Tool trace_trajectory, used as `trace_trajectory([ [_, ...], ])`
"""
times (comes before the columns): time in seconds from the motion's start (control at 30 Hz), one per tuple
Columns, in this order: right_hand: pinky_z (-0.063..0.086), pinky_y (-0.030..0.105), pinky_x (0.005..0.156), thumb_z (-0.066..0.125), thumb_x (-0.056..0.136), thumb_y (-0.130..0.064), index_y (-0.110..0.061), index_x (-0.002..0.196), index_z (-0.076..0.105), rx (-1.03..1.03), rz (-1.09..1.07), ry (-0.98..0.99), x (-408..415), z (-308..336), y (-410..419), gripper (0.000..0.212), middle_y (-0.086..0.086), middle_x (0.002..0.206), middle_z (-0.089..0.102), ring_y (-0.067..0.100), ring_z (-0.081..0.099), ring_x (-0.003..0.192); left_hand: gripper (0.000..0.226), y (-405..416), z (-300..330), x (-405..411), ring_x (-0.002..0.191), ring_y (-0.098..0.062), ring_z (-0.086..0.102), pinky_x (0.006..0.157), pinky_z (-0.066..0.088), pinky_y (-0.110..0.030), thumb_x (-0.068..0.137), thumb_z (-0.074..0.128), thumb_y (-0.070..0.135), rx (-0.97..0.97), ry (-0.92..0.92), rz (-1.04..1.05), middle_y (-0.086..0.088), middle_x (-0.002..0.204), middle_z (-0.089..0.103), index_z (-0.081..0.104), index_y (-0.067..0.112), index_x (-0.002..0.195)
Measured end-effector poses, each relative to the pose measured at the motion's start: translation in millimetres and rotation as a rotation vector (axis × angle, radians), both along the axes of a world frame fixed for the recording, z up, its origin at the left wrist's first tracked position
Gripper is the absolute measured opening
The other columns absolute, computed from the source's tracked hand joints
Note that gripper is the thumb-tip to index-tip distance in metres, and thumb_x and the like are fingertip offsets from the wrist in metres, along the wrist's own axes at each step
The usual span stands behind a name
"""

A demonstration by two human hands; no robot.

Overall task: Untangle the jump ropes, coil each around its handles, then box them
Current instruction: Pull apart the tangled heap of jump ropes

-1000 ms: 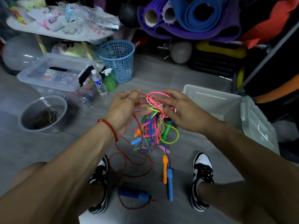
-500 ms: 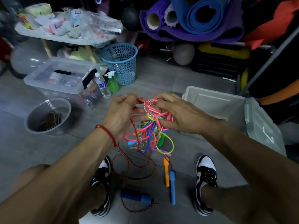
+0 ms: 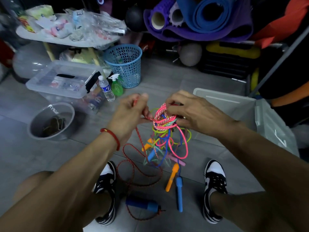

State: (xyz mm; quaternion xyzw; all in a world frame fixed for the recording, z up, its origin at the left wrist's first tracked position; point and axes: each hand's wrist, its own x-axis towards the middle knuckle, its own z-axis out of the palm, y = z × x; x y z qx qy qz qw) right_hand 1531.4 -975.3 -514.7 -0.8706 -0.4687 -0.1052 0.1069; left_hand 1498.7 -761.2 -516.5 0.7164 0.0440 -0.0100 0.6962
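Blue mesh basket stands on grey floor, green spray bottle and water bottle just beside it. Grey bucket lies further left. Rolled mats stacked behind.

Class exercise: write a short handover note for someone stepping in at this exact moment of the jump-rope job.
Left hand pinches the red speckled rope, pulling it from the knot. Right hand grips the tangle of pink, green and blue ropes, held above the floor. Blue handle of the red rope lies on the floor; orange handle dangles. Open box sits right. Nothing coiled or boxed; all remains.
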Motion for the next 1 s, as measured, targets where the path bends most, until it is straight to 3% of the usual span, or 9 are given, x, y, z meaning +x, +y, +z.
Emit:
trace_trajectory([
  [0.13, 0.05, 0.039, 0.084, 0.069, 0.091, -0.017, -0.01, 0.101, 0.065, 0.118, 0.037, -0.005, -5.7, -0.7, -0.5, 0.012, 0.007, 0.114, 0.059, 0.025, 0.055, 0.106, 0.026, -4.0, -18.6, 4.1, 0.06, -0.011, 0.038, 0.057, 0.038, -0.026, 0.094, 0.066, 0.019, 0.378, -0.243, -0.273, -0.008, 0.064, 0.038, 0.045, 0.009, 0.085],
  [0.27, 0.05, 0.04, 0.076, 0.067, 0.092, -0.011, -0.013, 0.094, 0.059, 0.221, 0.051, -0.045, -14.7, 6.6, -2.0, 0.008, 0.011, 0.114, 0.06, 0.026, 0.057, 0.1, 0.04, 2.0, -19.1, 11.6, 0.061, -0.006, 0.047, 0.059, 0.043, -0.022, 0.087, 0.076, 0.009, 0.393, -0.188, -0.457, 0.008, 0.068, 0.051, 0.055, 0.02, 0.119],
  [0.47, 0.051, 0.045, 0.071, 0.071, 0.088, 0.0, -0.005, 0.094, 0.063, 0.175, 0.062, -0.053, -29.1, 11.1, -1.6, 0.012, 0.014, 0.112, 0.057, 0.027, 0.057, 0.098, 0.024, 10.4, -18.8, 12.6, 0.055, -0.021, 0.061, 0.057, 0.058, -0.041, 0.09, 0.073, 0.032, 0.539, -0.094, -0.594, 0.005, 0.07, 0.063, 0.065, 0.016, 0.106],
  [0.57, 0.051, 0.046, 0.072, 0.072, 0.089, -0.007, -0.009, 0.1, 0.065, 0.156, 0.001, -0.031, -26.1, 9.0, -2.4, 0.013, 0.009, 0.115, 0.057, 0.026, 0.057, 0.101, 0.021, 6.2, -18.9, 8.7, 0.054, -0.005, 0.055, 0.059, 0.047, -0.03, 0.091, 0.07, 0.036, 0.72, -0.219, -0.48, -0.007, 0.084, 0.058, 0.064, 0.016, 0.089],
  [0.63, 0.053, 0.044, 0.078, 0.07, 0.089, -0.012, -0.015, 0.105, 0.069, 0.143, -0.042, 0.024, -23.1, 6.7, -5.7, 0.016, 0.004, 0.117, 0.059, 0.023, 0.059, 0.104, 0.027, 3.6, -18.1, 6.5, 0.052, -0.003, 0.05, 0.055, 0.039, -0.021, 0.093, 0.068, 0.035, 0.79, -0.21, -0.403, 0.001, 0.068, 0.055, 0.057, 0.019, 0.074],
  [0.77, 0.053, 0.035, 0.082, 0.065, 0.083, -0.023, -0.029, 0.103, 0.07, 0.293, -0.31, 0.466, -31.3, -2.9, -2.6, 0.021, -0.005, 0.098, 0.068, 0.011, 0.065, 0.089, 0.04, -3.7, -25.9, 3.4, 0.056, -0.014, 0.046, 0.052, 0.025, -0.029, 0.095, 0.063, 0.039, 0.902, -0.148, -0.19, 0.007, 0.057, 0.047, 0.044, 0.021, 0.065],
  [0.83, 0.058, 0.043, 0.073, 0.07, 0.079, -0.049, -0.032, 0.101, 0.056, 0.419, -0.476, 0.762, -38.5, -15.2, 8.1, 0.031, 0.0, 0.087, 0.069, 0.016, 0.067, 0.074, 0.041, -10.2, -28.9, 0.7, 0.06, -0.022, 0.047, 0.056, 0.026, -0.031, 0.095, 0.063, 0.04, 0.848, -0.124, -0.111, 0.006, 0.056, 0.047, 0.046, 0.018, 0.065],
  [0.9, 0.059, 0.052, 0.074, 0.072, 0.073, -0.063, -0.032, 0.103, 0.04, 0.502, -0.516, 0.896, -39.9, -31.3, 16.5, 0.053, 0.009, 0.094, 0.07, 0.028, 0.07, 0.082, 0.04, -13.0, -31.1, -0.1, 0.059, -0.023, 0.049, 0.055, 0.033, -0.033, 0.096, 0.062, 0.04, 0.744, -0.088, -0.067, 0.004, 0.055, 0.049, 0.047, 0.016, 0.067],
  [1.0, 0.061, 0.048, 0.078, 0.08, 0.082, -0.033, -0.028, 0.11, 0.035, 0.651, -0.492, 1.103, -31.0, -36.5, 21.2, 0.053, 0.018, 0.115, 0.065, 0.029, 0.069, 0.094, 0.037, -8.8, -33.2, 2.3, 0.055, -0.021, 0.049, 0.057, 0.042, -0.037, 0.097, 0.062, 0.036, 0.464, -0.016, -0.016, 0.0, 0.057, 0.051, 0.047, 0.016, 0.07],
])
